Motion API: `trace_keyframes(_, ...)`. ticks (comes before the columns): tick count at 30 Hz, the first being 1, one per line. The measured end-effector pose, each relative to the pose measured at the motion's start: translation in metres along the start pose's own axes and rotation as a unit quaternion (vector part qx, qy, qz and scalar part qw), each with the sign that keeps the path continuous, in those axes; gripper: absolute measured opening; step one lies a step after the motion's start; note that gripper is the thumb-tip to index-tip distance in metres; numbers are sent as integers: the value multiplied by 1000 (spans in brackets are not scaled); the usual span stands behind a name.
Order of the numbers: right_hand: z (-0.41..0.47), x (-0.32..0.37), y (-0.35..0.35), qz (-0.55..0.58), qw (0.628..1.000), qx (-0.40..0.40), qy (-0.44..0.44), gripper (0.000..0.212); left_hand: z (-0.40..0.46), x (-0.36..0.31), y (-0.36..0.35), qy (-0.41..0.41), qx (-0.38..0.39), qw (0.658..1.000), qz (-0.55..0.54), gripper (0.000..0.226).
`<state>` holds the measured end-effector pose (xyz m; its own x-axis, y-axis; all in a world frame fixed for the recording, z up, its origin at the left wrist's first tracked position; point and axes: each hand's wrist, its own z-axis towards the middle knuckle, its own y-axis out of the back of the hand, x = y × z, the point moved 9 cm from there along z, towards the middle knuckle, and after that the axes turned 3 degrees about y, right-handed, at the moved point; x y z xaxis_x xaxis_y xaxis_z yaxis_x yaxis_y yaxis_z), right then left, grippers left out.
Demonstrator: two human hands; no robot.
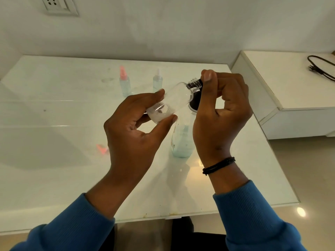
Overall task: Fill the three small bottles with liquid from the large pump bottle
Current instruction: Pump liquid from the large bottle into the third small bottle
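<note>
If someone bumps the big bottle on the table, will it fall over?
Maybe. The big bottle is tall and narrow with a black pump on top, so it looks tippy. The liquid filling it probably steadies it. The glossy table might let it slide.

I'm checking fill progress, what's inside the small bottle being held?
The small bottle, tilted in the left hand, holds a little white foamy liquid at its base; the rest looks empty. Fingers cover part of the base.

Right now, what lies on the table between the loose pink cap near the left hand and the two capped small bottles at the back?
Head view: bare glass tabletop between the pink cap and the pink-capped bottle and white-capped bottle.
</note>
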<state>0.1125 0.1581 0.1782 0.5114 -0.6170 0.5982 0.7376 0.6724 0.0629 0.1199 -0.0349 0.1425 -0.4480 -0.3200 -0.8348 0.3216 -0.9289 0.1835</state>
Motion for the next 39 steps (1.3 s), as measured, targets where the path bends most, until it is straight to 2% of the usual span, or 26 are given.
trace_keyframes(39,6,8,0,7,1000,12,17,23,1,0,0,11,-4,1000,-12,45)
